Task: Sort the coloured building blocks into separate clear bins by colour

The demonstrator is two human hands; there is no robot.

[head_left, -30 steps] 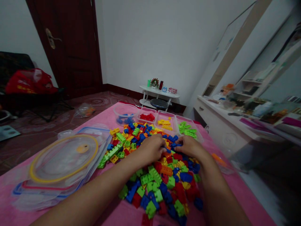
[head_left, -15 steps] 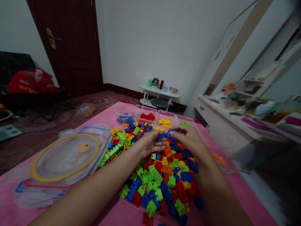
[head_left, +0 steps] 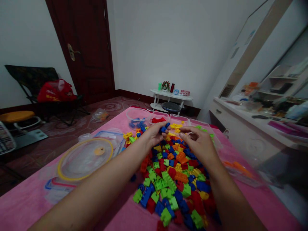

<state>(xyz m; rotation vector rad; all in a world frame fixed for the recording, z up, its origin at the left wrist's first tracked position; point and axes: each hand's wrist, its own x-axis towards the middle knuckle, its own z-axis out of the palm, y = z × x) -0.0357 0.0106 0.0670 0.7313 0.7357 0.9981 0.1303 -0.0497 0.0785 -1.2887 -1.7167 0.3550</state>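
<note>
My left hand (head_left: 154, 135) is closed around several blue building blocks (head_left: 165, 127), held above the far part of a block pile. My right hand (head_left: 201, 142) hovers just to the right, fingers curved and thumb apart from the index finger, with nothing visible in it. Beneath both hands spreads the heap of mixed green, blue, red, yellow and orange building blocks (head_left: 160, 184). Beyond them stands a round clear tub (head_left: 128, 118) with blue blocks. Beside it is a clear box with red blocks (head_left: 158, 120), then others with yellow blocks (head_left: 176, 126) and green blocks (head_left: 201, 128).
A clear box with orange blocks (head_left: 240, 167) sits at the right table edge. Clear lids, the top one yellow-rimmed (head_left: 62, 160), are stacked at left on the pink cloth (head_left: 26, 205). A white dresser (head_left: 237, 128) stands to the right.
My left hand has lifted and moved toward the tubs with the blue blocks. My right hand has drawn apart from it. The view has turned slightly left.
</note>
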